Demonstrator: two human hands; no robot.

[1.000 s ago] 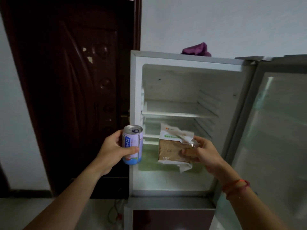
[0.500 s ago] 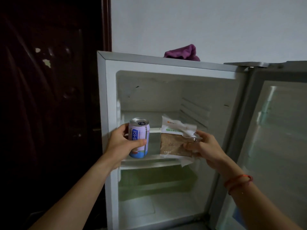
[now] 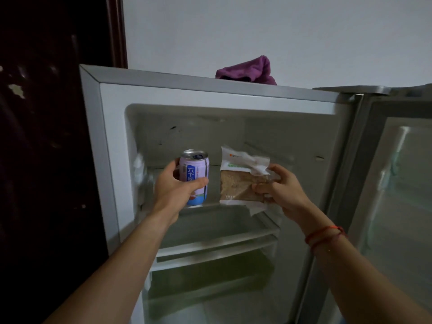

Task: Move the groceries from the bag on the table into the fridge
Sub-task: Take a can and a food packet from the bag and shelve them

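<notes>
We find the left hand point(image 3: 173, 192) wrapped round an upright lilac aluminium drink can point(image 3: 196, 169). The right hand point(image 3: 282, 195) pinches a clear plastic packet of brown bread point(image 3: 236, 183) by its edge. Both items hang at the mouth of the open white fridge point(image 3: 210, 99), positioned, we judge, for shelving side by side.

The can point(image 3: 194, 177) is lilac with a blue panel of white characters and a silver top; the bread packet point(image 3: 236, 181) is white with a green stripe and an orange mark over brown bread. The fridge point(image 3: 106, 160) is grey outside, white within, the cloth point(image 3: 247, 71) on it purple. The door point(image 3: 46, 136) is dark brown with pale chips, the bracelet point(image 3: 325, 235) red.
</notes>
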